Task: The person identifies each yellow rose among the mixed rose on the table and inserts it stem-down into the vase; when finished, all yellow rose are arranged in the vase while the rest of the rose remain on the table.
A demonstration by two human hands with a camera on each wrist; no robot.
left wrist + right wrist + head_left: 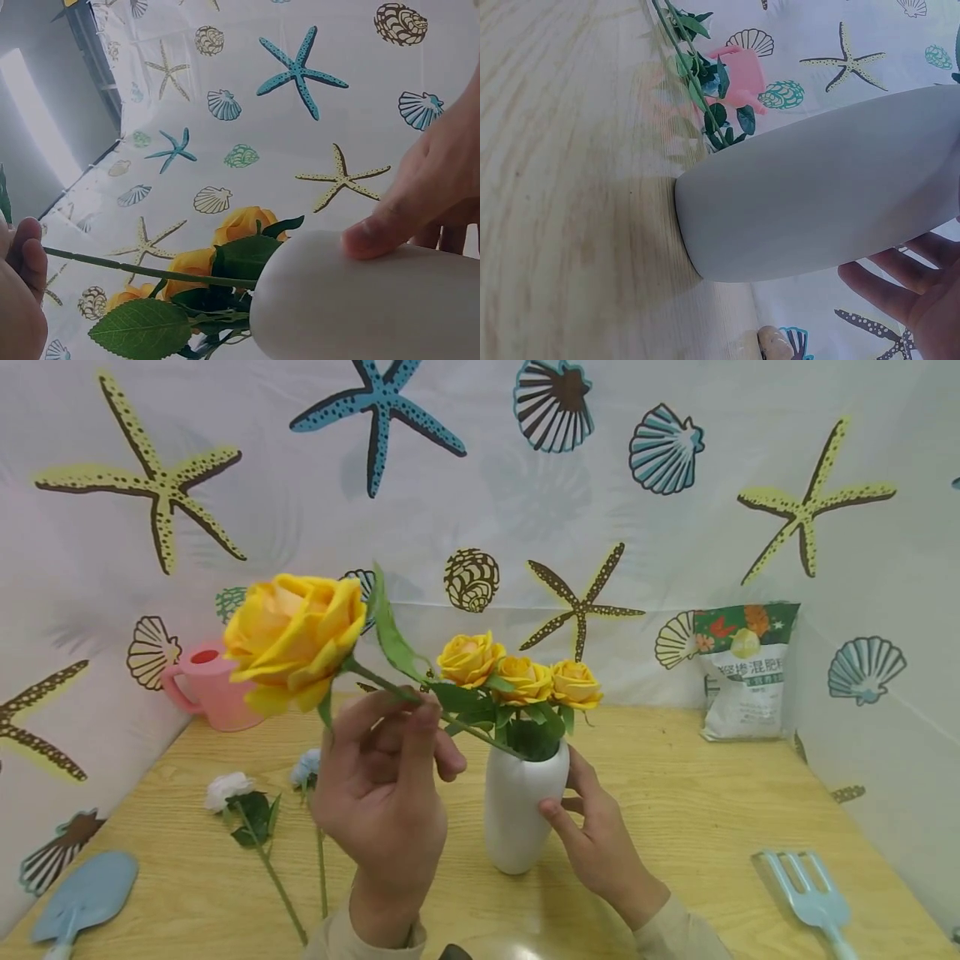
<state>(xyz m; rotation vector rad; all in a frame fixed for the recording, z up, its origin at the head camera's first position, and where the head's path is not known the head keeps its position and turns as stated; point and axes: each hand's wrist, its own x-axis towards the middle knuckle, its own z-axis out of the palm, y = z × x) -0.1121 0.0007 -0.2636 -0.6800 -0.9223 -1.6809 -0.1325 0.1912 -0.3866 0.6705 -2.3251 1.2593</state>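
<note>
My left hand (390, 810) pinches the green stem of a yellow rose (296, 631) between thumb and fingers. The bloom tilts off to the left, and the stem's lower end reaches into the mouth of a white vase (521, 810). In the left wrist view that stem (142, 268) runs over the vase rim. Several yellow roses (522, 679) with dark leaves stand in the vase. My right hand (603, 839) grips the vase's right side, thumb toward the front. The vase stands on the wooden table, as the right wrist view shows at its base (690, 232).
A white rose (228, 791) and a pale blue flower (306, 768) lie left on the table. A pink watering can (225, 697) stands behind them. A blue shovel (93, 893) lies front left, a blue hand fork (806, 893) front right. A fertilizer bag (750, 681) leans against the printed curtain.
</note>
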